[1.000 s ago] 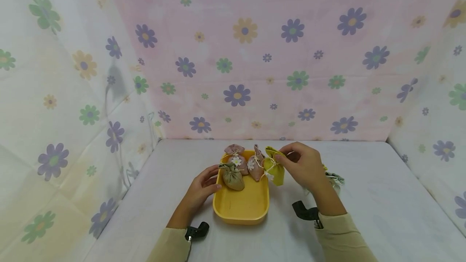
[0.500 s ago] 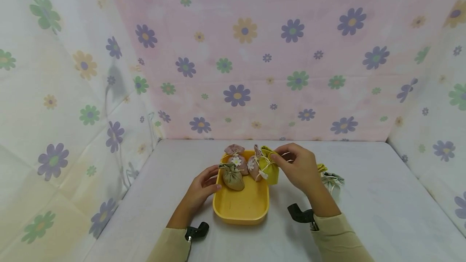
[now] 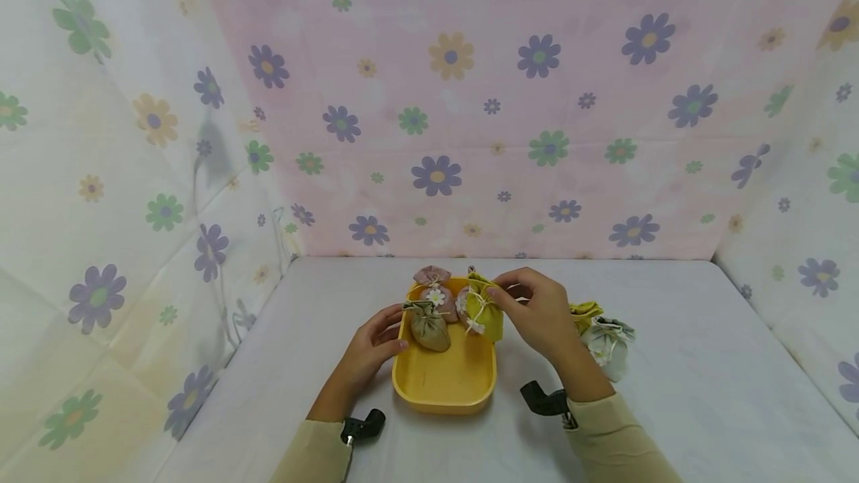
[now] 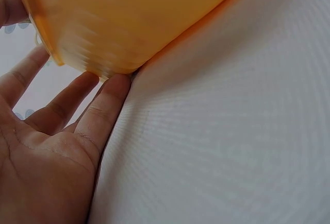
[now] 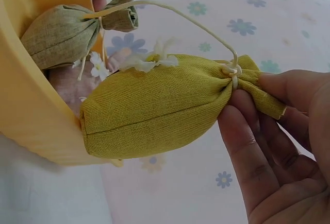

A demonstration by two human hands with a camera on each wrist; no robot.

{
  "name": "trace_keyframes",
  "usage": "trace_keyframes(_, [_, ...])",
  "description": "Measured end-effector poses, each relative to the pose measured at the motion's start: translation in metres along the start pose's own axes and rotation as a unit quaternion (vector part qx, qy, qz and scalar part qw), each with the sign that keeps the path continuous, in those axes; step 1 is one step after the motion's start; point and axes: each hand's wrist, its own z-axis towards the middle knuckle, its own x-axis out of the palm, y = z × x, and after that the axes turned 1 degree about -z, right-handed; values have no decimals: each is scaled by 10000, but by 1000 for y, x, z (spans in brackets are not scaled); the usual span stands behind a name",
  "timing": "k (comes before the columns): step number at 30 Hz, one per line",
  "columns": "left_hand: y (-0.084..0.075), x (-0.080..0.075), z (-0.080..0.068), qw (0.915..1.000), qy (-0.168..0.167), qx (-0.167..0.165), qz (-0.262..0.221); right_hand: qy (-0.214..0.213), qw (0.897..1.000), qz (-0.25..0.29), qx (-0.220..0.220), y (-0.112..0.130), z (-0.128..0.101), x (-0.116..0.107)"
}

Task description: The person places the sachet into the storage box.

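Note:
My right hand (image 3: 537,311) pinches the gathered neck of a yellow-green drawstring pouch (image 5: 160,110) with a white flower on its cord. The pouch hangs over the right rim of a yellow tray (image 3: 446,382). Fairly straight fingers of my left hand (image 3: 372,345) touch the tray's left side; the left wrist view shows the fingertips against its outer wall. Inside the tray lie an olive-green pouch (image 3: 430,330) and a pink pouch (image 3: 448,307) with a white daisy. A second pink pouch (image 3: 461,302) is mostly hidden behind the held one.
Right of the tray, a pale grey-green pouch (image 3: 609,352) and another yellow pouch (image 3: 585,313) lie on the white tabletop (image 3: 705,393), partly behind my right hand. A flower-print cloth (image 3: 496,95) stands behind and along both sides.
My right hand has moved left with the yellow-green pouch, from beside the tray to over its right rim. More of the pouches at right now shows. My left hand has stayed put.

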Motion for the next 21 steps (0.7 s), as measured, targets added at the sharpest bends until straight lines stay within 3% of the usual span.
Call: trace_keyframes(21, [0, 0, 0, 9999, -70, -37, 66, 250, 9991, 326, 59, -2, -5, 26])
